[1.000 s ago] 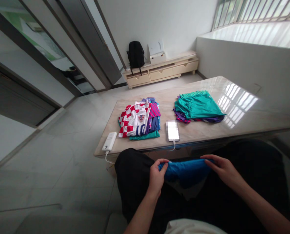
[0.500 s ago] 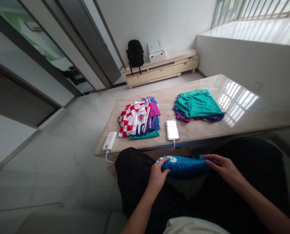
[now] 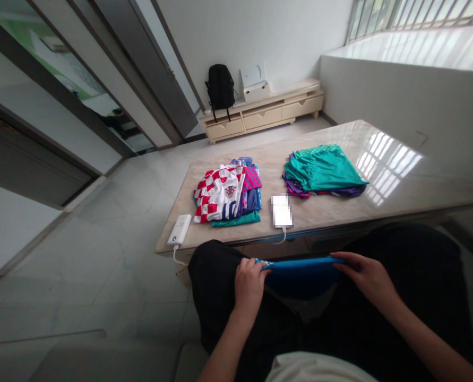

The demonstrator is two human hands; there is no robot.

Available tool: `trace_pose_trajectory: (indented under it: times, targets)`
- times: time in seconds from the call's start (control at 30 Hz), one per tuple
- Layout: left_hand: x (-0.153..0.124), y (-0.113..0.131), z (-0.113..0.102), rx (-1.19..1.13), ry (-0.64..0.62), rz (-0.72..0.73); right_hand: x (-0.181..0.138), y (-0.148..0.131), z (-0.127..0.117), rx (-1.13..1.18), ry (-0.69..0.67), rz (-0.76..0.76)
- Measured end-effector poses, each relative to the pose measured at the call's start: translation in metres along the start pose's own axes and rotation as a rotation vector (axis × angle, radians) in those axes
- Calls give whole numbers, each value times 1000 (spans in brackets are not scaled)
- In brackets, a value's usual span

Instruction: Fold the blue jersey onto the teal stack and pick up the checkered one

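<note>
Head cam: blue garment (image 3: 300, 273) stretched flat over the lap, left hand (image 3: 249, 282) curled, pinching its left edge, right hand (image 3: 367, 278) pinching the other end. Just past the fingers sits a table (image 3: 379, 204) with folded clothes piles (image 3: 228, 195).

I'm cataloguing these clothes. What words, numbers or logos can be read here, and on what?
"10", or similar: blue digits on the red-and-white checked jersey, partly folded under, uncertain.
Crest on that jersey: too small.
White phone screen: blurred.
Blue garment held by left hand and right hand: nothing legible.
</note>
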State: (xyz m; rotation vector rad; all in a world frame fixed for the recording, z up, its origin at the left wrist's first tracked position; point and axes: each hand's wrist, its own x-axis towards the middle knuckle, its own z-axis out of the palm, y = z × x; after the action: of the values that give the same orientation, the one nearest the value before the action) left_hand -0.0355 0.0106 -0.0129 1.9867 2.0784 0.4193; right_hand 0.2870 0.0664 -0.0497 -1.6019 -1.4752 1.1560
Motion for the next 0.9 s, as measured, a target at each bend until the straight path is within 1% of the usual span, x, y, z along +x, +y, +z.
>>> trace_pose_trajectory:
  times: [0.1,0.17,0.23,0.27,0.33,0.4,0.5,0.53,0.6,0.63,0.7,0.8,0.83,0.87,0.9]
  targets:
    - [-1,5,0,71,5,5,-3,1,-1,-132,79,-54]
    - [0,7,1,94,48,21,-4,2,-1,-169,97,-118]
    - [0,9,0,102,103,71,-4,2,-2,-199,131,-194]
    - [0,8,-1,102,112,108,-4,1,-4,-215,149,-224]
    - [0,6,-6,104,65,181,-5,-1,-10,-245,158,-253]
    - [-1,1,-15,114,-45,276,-10,-5,-20,-261,108,-250]
    - [-1,-10,-35,104,-190,476,-21,-16,-40,-280,48,-221]
    - [2,-13,-42,83,-215,534,-24,-21,-48,-289,39,-219]
    - [15,-17,-57,40,-228,598,-21,-35,-61,-301,19,-239]
    - [27,-17,-65,31,-222,613,-15,-44,-68,-310,13,-249]
    - [62,-12,-83,69,-195,636,10,-69,-81,-358,27,-240]
    - [140,13,-117,264,-132,616,68,-124,-104,-507,113,-181]
    - [169,24,-130,278,-108,613,88,-147,-113,-516,163,-188]
    - [197,37,-145,289,-68,610,108,-170,-123,-517,219,-200]
    - [224,50,-161,336,20,602,125,-195,-133,-517,280,-221]
